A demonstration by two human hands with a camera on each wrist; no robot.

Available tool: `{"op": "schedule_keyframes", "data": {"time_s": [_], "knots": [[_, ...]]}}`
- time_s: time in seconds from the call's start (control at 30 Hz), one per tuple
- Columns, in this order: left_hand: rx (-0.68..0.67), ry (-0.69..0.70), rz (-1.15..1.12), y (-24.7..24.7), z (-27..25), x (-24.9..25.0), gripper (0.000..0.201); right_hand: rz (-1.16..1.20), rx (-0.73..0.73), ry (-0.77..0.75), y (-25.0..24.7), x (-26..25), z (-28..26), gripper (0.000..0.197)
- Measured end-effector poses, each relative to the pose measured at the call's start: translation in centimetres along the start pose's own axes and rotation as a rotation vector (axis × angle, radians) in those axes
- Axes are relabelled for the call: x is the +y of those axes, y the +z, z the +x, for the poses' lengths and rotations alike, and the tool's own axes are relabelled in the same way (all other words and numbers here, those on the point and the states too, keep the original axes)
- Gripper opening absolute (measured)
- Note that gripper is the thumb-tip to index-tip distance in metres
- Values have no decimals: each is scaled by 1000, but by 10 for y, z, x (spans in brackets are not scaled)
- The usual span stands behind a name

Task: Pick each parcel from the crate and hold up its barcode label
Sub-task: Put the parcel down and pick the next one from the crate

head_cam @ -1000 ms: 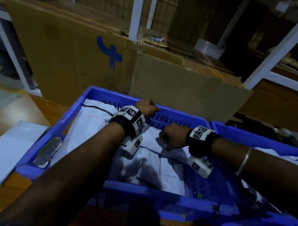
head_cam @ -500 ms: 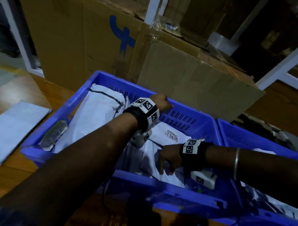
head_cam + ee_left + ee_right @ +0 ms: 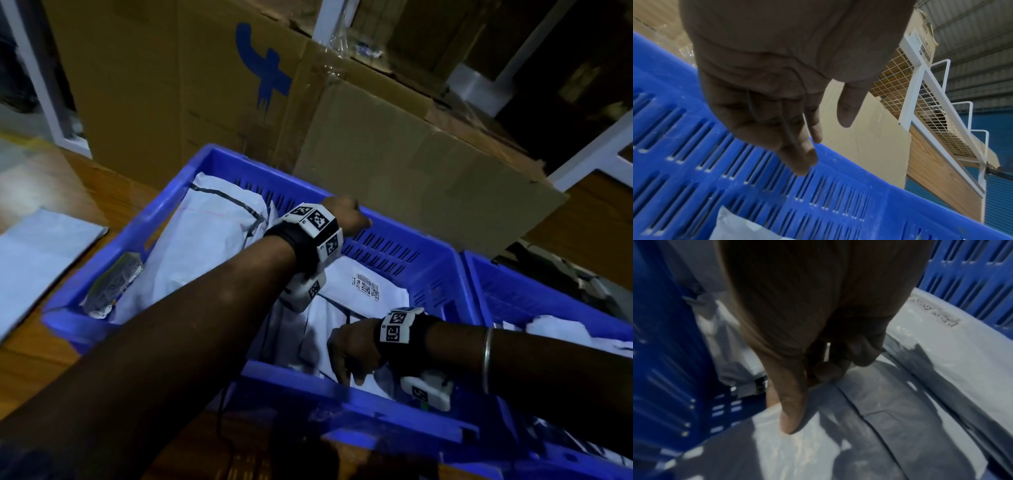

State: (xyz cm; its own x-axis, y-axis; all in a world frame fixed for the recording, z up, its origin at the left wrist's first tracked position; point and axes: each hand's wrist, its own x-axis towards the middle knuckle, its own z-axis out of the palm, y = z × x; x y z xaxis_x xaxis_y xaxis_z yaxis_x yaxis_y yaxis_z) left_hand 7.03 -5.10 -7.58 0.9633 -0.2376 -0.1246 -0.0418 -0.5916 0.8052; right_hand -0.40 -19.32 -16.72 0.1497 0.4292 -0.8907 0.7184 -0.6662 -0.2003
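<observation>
A blue crate (image 3: 212,161) holds several white plastic parcels. My right hand (image 3: 349,373) is low inside it by the near wall and pinches the edge of a flat white parcel (image 3: 318,342). In the right wrist view the thumb (image 3: 791,421) lies on top of that parcel (image 3: 890,418), with a finger under its edge. Just beyond lies another white parcel with its barcode label (image 3: 365,287) facing up. My left hand (image 3: 349,216) hangs over the crate's far wall (image 3: 694,162). Its fingers (image 3: 797,162) are loose and hold nothing.
A large white parcel (image 3: 212,233) and a small silvery packet (image 3: 113,287) fill the crate's left side. A second blue crate (image 3: 513,294) with white bags stands to the right. Cardboard boxes (image 3: 411,171) rise behind. A white envelope (image 3: 41,246) lies on the wooden table at left.
My right hand has moved from the middle of the crate toward its near wall, which uncovered the barcode label. The left hand has stayed at the far wall.
</observation>
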Motion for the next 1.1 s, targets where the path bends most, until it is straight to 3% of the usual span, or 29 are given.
{"op": "schedule_keyframes", "data": {"time_s": [0.2, 0.5, 0.7, 0.9, 1.0, 1.1], "knots": [[19, -2, 21, 0, 2, -3, 23, 20, 197, -74, -5, 8, -22, 25], [5, 8, 53, 1, 3, -5, 29, 165, 383, 3, -23, 26, -86, 15], [3, 22, 68, -1, -1, -4, 16, 319, 488, -120, -34, 30, -115, 17], [-81, 93, -13, 5, -5, -1, 23, 581, 619, -255, -39, 32, -137, 18], [-55, 174, -46, 8, -4, 1, 9, 712, 714, -253, -44, 33, -150, 24], [-30, 265, -208, 10, -7, 8, 20, 794, 831, -294, -50, 36, -166, 20]]}}
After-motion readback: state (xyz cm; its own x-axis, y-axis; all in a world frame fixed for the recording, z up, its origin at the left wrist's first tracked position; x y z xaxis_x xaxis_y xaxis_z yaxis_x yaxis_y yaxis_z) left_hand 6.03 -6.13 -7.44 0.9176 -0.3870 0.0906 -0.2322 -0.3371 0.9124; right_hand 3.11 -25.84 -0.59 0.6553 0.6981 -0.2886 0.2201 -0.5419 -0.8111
